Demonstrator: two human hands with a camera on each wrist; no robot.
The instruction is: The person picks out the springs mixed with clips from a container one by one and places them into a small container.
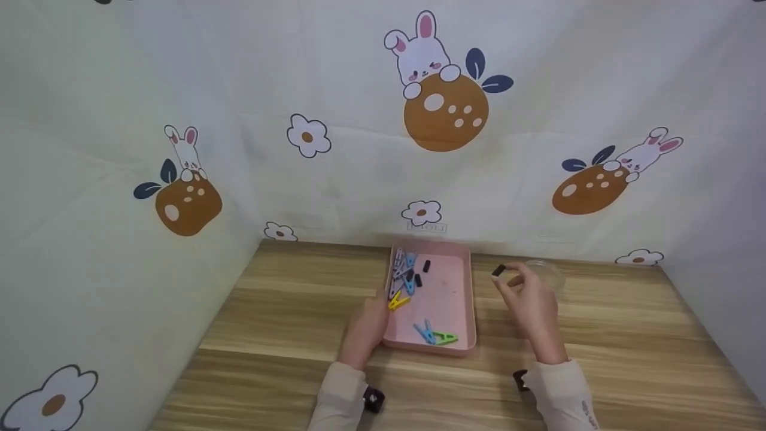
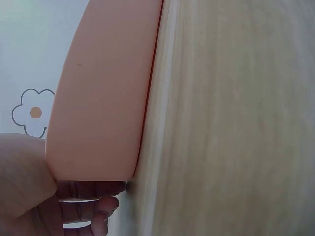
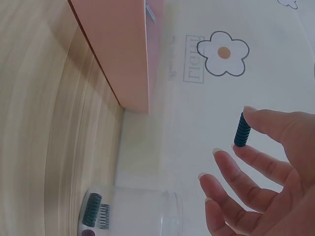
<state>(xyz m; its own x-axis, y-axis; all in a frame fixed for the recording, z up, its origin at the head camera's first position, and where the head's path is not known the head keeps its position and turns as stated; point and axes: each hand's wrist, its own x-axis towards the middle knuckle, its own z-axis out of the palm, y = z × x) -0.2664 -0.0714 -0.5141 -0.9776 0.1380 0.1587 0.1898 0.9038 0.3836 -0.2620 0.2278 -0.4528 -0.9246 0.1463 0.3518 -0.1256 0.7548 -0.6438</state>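
Note:
My right hand (image 1: 534, 302) is raised to the right of the pink tray (image 1: 458, 299). Thumb and index finger pinch a small dark coil spring (image 3: 242, 130) by its ends, the other fingers spread apart below. My left hand (image 1: 366, 326) grips the tray's left side, its fingers (image 2: 81, 211) bent along the outer wall in the left wrist view. Inside the tray, blue and grey clothespins (image 1: 402, 272) are heaped at the upper left near short black pieces (image 1: 426, 266). A yellow clothespin (image 1: 398, 300) lies below them; a blue one (image 1: 425, 331) and a green one (image 1: 445, 338) lie at the near end.
Behind my right hand a clear round container (image 1: 553, 275) stands on the wooden table (image 1: 287, 311). A dark spring (image 3: 92, 210) and a thinner metal spring (image 3: 104, 216) show inside it. A printed cloth (image 1: 347, 191) walls in the table's back and sides.

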